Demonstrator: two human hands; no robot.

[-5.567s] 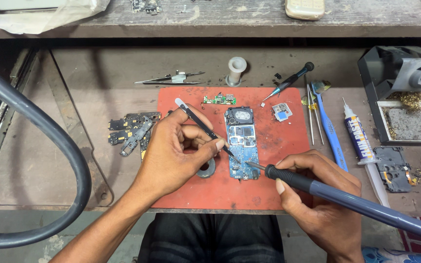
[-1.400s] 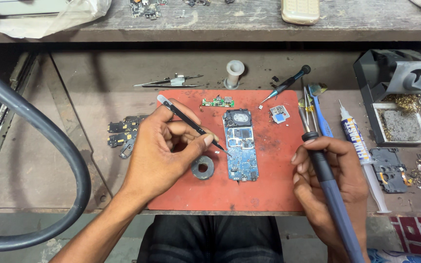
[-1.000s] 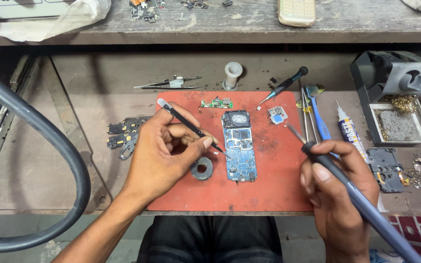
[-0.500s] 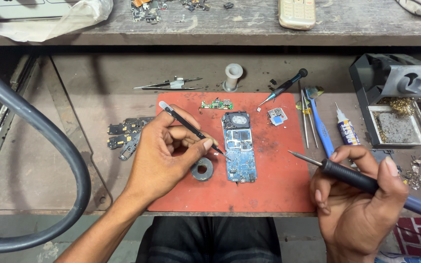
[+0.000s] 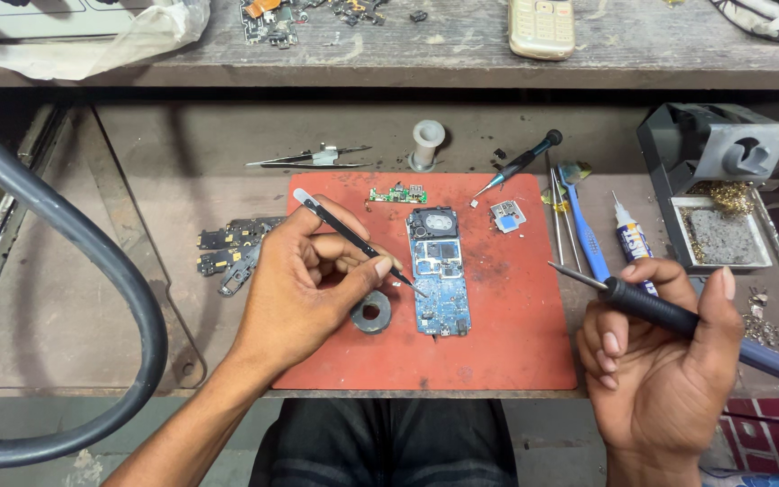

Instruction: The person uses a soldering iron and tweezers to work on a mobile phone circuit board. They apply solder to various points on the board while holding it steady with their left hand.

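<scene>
A blue phone circuit board (image 5: 439, 271) lies upright in the middle of a red work mat (image 5: 507, 334). My left hand (image 5: 304, 284) grips black tweezers (image 5: 344, 233) whose tip touches the board's left edge. A small round solder reel (image 5: 371, 312) lies just under that hand's thumb. My right hand (image 5: 664, 361) is off the mat's right edge, holding a dark soldering iron (image 5: 651, 305) with its tip pointing up-left, away from the board.
A small green board (image 5: 397, 194), a chip piece (image 5: 507, 216) and a screwdriver (image 5: 520, 164) lie at the mat's top. The iron stand with sponge tray (image 5: 714, 180), a glue tube (image 5: 628, 239), a blue brush (image 5: 586, 230), phone parts (image 5: 232, 252), spare tweezers (image 5: 308, 159) and a thick grey hose (image 5: 65, 234) surround it.
My right hand has drawn the soldering iron away from the board to the right and swung it so the tip points up-left. The left hand and tweezers stay put.
</scene>
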